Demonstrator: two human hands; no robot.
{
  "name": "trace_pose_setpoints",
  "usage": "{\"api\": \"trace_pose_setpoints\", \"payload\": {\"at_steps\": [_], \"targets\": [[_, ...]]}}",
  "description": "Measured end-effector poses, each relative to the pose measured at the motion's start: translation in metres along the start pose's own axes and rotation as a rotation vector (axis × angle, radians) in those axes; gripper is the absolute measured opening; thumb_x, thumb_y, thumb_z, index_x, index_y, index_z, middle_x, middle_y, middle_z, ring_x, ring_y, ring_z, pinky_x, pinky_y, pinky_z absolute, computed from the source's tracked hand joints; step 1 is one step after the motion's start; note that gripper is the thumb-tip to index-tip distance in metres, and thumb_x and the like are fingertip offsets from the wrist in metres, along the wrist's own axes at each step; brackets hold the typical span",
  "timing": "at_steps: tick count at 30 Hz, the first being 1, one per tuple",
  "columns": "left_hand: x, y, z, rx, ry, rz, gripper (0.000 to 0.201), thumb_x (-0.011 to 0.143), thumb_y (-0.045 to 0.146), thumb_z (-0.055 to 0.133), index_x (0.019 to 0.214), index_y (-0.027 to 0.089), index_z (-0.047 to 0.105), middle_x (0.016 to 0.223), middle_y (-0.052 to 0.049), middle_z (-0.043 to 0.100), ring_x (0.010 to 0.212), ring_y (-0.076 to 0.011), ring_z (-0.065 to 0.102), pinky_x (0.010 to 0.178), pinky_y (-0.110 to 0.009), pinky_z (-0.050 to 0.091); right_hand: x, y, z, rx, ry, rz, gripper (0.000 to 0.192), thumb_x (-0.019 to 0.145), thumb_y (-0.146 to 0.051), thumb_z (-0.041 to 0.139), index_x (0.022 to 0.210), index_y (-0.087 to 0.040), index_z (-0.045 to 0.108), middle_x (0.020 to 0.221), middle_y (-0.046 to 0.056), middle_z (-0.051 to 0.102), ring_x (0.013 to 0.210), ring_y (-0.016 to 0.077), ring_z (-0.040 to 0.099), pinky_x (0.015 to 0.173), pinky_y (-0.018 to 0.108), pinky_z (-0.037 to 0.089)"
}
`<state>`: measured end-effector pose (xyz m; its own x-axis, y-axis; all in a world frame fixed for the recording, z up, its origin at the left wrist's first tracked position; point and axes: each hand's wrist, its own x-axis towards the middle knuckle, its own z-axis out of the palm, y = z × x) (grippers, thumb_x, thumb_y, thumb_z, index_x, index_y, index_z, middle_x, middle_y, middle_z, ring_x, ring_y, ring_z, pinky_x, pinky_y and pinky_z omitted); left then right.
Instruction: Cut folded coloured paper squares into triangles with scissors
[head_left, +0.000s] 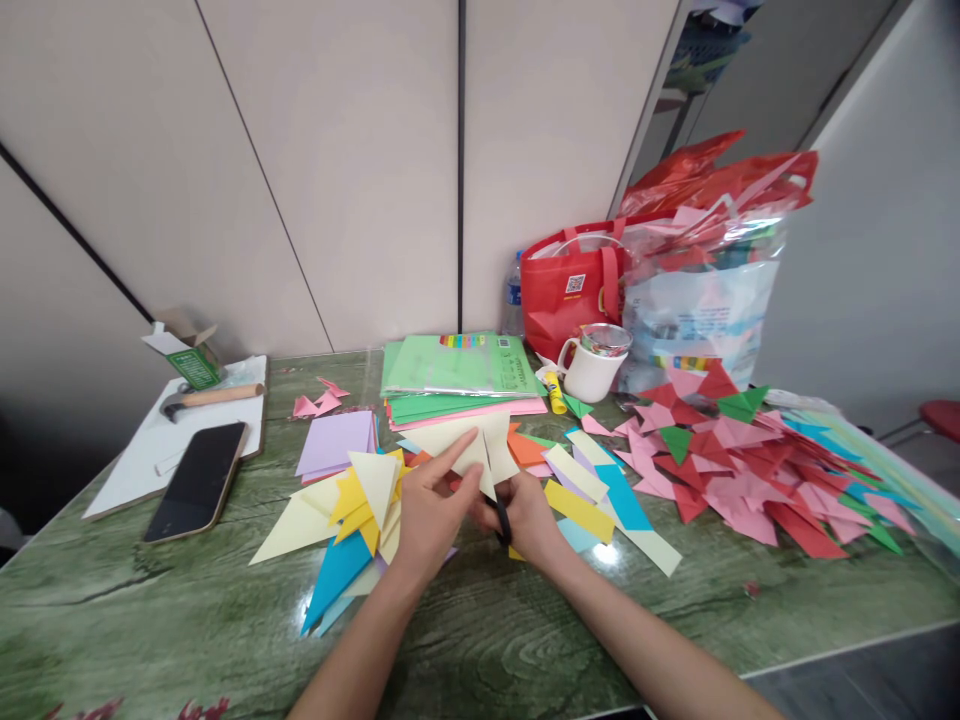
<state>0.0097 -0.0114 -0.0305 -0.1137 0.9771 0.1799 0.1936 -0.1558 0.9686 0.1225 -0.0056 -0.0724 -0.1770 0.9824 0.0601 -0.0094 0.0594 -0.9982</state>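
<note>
My left hand (439,500) grips a folded cream sheet of paper (457,445), fingers and thumb pressed on its face. In my right hand (529,515) is a pair of scissors (503,520) with black handles. Their blades lie in a cut that runs up into the paper, leaving a flap on the right. Left of my hands is a pile of cut pieces: cream triangles (300,515), yellow paper (358,505) and blue paper (337,580). To the right lie paper strips in yellow (579,511), blue (626,497) and cream (652,550).
Green paper packs (457,368) stand behind my hands, near a white mug (592,370) and glue stick (555,392). A heap of red and pink folded pieces (742,470) spreads right, before plastic bags (697,310). A phone (196,480) and hammer (217,396) lie left.
</note>
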Motion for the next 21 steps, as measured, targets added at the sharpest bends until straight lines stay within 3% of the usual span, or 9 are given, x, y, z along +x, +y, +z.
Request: {"api": "trace_pose_setpoints", "payload": {"at_steps": [6, 10, 21], "targets": [[0.0007, -0.0007, -0.0009, 0.005, -0.012, 0.038, 0.04, 0.068, 0.023, 0.062, 0.106, 0.016, 0.068, 0.049, 0.004, 0.051, 0.046, -0.0086, 0.038, 0.044, -0.019, 0.034, 0.0018, -0.0037, -0.0009, -0.022, 0.003, -0.047, 0.027, 0.057, -0.037, 0.075, 0.066, -0.017, 0.059, 0.05, -0.001, 0.055, 0.048, 0.0146, 0.049, 0.046, 0.024, 0.04], [0.0001, 0.0006, -0.0006, 0.005, -0.035, 0.019, 0.039, 0.067, 0.023, 0.062, 0.105, 0.016, 0.069, 0.045, 0.006, 0.045, 0.042, -0.0075, 0.032, 0.041, -0.019, 0.029, 0.0026, -0.0048, -0.0013, 0.04, 0.0, -0.042, 0.036, 0.055, -0.04, 0.076, 0.078, -0.017, 0.059, 0.058, 0.001, 0.063, 0.053, 0.0187, 0.056, 0.048, 0.027, 0.044], [-0.0005, 0.0022, -0.0005, 0.022, -0.07, -0.02, 0.042, 0.069, 0.024, 0.061, 0.11, 0.013, 0.066, 0.047, 0.005, 0.049, 0.045, -0.0081, 0.033, 0.044, -0.02, 0.028, 0.0022, -0.0041, -0.0019, 0.072, 0.015, -0.05, 0.034, 0.053, -0.036, 0.076, 0.075, -0.019, 0.056, 0.056, 0.0, 0.063, 0.053, 0.0182, 0.056, 0.049, 0.027, 0.043]]}}
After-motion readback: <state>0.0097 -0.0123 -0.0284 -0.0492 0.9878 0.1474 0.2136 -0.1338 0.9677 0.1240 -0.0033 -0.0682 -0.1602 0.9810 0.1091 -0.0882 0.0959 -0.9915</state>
